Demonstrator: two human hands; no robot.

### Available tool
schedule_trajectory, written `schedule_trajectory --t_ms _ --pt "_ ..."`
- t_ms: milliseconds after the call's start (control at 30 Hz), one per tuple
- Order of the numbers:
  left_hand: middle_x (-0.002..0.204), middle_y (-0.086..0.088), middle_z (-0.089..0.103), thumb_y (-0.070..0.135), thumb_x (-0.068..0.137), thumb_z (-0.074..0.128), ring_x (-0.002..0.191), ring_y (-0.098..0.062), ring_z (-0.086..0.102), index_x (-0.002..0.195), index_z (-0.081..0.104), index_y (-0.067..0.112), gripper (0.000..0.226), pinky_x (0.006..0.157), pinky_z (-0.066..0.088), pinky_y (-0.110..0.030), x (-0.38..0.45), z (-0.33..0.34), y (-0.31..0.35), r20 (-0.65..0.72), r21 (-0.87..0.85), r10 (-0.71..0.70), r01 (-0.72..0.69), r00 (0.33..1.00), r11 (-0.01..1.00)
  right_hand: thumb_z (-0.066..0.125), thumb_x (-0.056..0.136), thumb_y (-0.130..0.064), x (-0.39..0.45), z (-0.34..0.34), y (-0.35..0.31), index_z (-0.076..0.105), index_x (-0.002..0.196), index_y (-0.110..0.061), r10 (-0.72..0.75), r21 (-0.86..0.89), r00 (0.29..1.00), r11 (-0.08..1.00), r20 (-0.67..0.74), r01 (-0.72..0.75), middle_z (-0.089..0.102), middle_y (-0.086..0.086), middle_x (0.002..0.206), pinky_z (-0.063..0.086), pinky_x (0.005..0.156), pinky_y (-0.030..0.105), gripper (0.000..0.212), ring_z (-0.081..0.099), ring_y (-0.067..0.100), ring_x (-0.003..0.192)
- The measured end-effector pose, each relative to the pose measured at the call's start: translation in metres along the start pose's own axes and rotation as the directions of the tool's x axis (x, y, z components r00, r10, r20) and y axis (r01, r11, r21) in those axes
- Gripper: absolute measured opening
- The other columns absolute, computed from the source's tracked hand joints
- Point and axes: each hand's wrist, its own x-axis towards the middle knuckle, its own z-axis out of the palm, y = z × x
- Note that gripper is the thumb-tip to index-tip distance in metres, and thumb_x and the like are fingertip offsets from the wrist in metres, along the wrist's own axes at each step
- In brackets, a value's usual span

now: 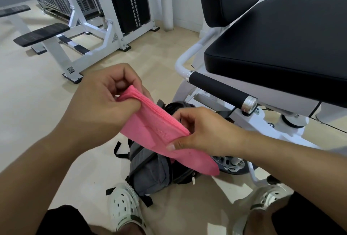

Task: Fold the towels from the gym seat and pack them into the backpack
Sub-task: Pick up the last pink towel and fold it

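Knees in black shorts at bottom edge, nearest the lens; two white clogs (124, 204) on the tan floor (37, 103) just beyond.

Gym seat (281, 47), black padded, upper right, biggest thing in view; its top shows no towels. No other towel visible anywhere in view, so this looks like the last or only one.

Backpack (150, 171), grey and black, sits on the floor between the feet, directly under the hands. Mouth mostly hidden behind the towel; can't tell how wide it gapes.

Pink towel (159, 131), folded into a thick multi-layer strip, held in the air above the backpack. Long axis runs diagonally, upper left down to lower right, low end hanging past the right hand toward the bag.

Left hand (105, 99) grips the upper end, fingers curled, thumb pressing the stack against them. Right hand (202, 133) pinches near the middle, thumb on the near face, fingers curled behind the far edge. Both forearms come in from the bottom corners, wrists raised.

Key relation: backpack lies straight below the towel's low end; right hand is nearer the bag. Next move probably one more fold or feed the low end down in. Risk: layers fanning apart if either pinch loosens.
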Motion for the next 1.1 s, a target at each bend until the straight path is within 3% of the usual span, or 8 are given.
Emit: schedule_trajectory --t_ms 167,333,467,633,833,967,1033,1100 --pt "0.073 0.000 0.076 -0.002 0.065 0.051 0.066 -0.012 0.072 0.066 0.063 0.024 0.028 0.062 0.055 -0.021 0.003 -0.002 -0.005 -0.086 -0.023 -0.034 0.033 0.996 0.999 0.089 0.071 -0.046 0.001 -0.003 0.012 0.070 0.081 -0.019 0.033 -0.089 0.999 0.996 0.030 -0.030 0.070 -0.006 0.079 0.049 0.060 0.021 0.035 0.064 0.005 0.068" --pt "0.069 0.000 0.075 -0.003 0.058 0.052 0.065 -0.013 0.068 0.062 0.064 0.024 0.030 0.059 0.053 -0.022 0.012 -0.011 -0.022 -0.203 -0.121 -0.161 0.138 0.966 0.983 0.089 0.072 -0.044 0.004 -0.011 0.025 0.060 0.087 -0.018 0.094 -0.185 0.994 0.979 0.052 -0.083 0.067 -0.006 0.088 0.051 0.069 0.031 0.042 0.064 0.011 0.082" --pt "0.078 -0.018 0.070 0.000 0.050 0.055 0.073 -0.024 0.062 0.060 0.064 0.021 0.025 0.070 0.046 -0.031 0.021 -0.021 -0.044 -0.274 -0.140 -0.299 0.269 0.914 0.953 0.088 0.072 -0.047 0.004 -0.019 0.034 0.066 0.087 -0.030 0.181 -0.175 0.983 0.969 0.010 -0.177 0.070 -0.013 0.089 0.050 0.066 0.025 0.032 0.066 0.007 0.084" --pt "0.078 -0.015 0.058 0.000 0.046 0.053 0.072 -0.022 0.052 0.056 0.063 0.022 0.025 0.062 0.036 -0.030 0.025 -0.033 -0.069 -0.310 -0.163 -0.452 0.421 0.837 0.892 0.086 0.069 -0.057 -0.003 -0.022 0.045 0.068 0.066 -0.038 0.287 -0.240 0.958 0.929 -0.014 -0.282 0.061 -0.019 0.053 0.035 0.047 0.010 0.026 0.055 -0.001 0.052" --pt "0.068 -0.002 0.043 -0.004 0.059 0.049 0.063 -0.018 0.038 0.066 0.051 0.017 0.023 0.059 0.027 -0.031 0.024 -0.039 -0.095 -0.184 -0.064 -0.573 0.572 0.799 0.818 0.091 0.063 -0.052 -0.009 -0.022 0.045 0.053 0.071 -0.020 0.260 -0.123 0.934 0.947 -0.243 -0.296 0.056 -0.008 0.063 0.031 0.040 0.012 0.050 0.047 0.003 0.047" --pt "0.075 -0.009 0.049 0.001 0.059 0.042 0.064 -0.020 0.040 0.067 0.053 0.019 0.022 0.054 0.029 -0.028 0.022 -0.028 -0.091 -0.132 -0.013 -0.526 0.529 0.840 0.849 0.091 0.066 -0.044 -0.018 -0.013 0.036 0.060 0.075 -0.023 0.198 0.104 0.938 0.979 -0.283 -0.176 0.069 0.004 0.074 0.046 0.055 0.026 0.039 0.054 0.007 0.056" --pt "0.072 -0.005 0.052 0.006 0.079 0.045 0.059 -0.022 0.043 0.071 0.059 0.018 0.019 0.047 0.035 -0.022 0.024 -0.016 -0.083 -0.117 0.022 -0.505 0.510 0.855 0.860 0.093 0.067 -0.035 -0.025 -0.006 0.024 0.065 0.075 -0.025 0.120 0.209 0.954 0.976 -0.276 -0.062 0.072 -0.004 0.076 0.050 0.058 0.028 0.031 0.060 0.005 0.063" --pt "0.069 0.010 0.054 0.030 0.095 0.049 0.064 -0.018 0.047 0.077 0.066 0.020 0.026 0.052 0.038 -0.028 0.023 -0.003 -0.072 -0.040 0.098 -0.454 0.456 0.890 0.885 0.092 0.069 -0.028 -0.031 0.000 0.011 0.070 0.077 -0.027 0.047 0.269 0.969 0.963 -0.244 0.021 0.073 -0.012 0.079 0.052 0.060 0.025 0.023 0.064 0.002 0.070"
